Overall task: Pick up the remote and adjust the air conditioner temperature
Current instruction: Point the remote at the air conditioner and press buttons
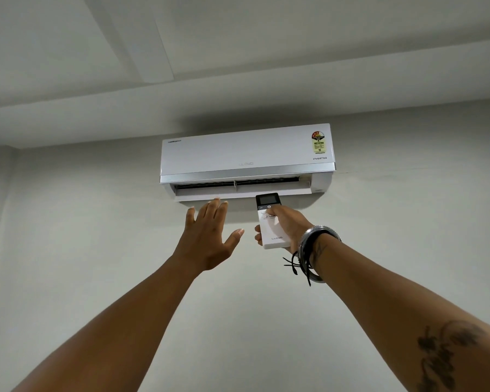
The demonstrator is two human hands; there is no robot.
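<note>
A white split air conditioner hangs high on the wall, its lower flap open. My right hand is raised below it and grips a white remote with a dark screen at its top end, pointed up at the unit. The thumb rests on the buttons just under the screen. My left hand is lifted beside it, palm toward the unit, fingers spread and holding nothing, its fingertips just under the flap.
Pale grey wall all around the unit, with a stepped ceiling above. Bangles and black threads sit on my right wrist.
</note>
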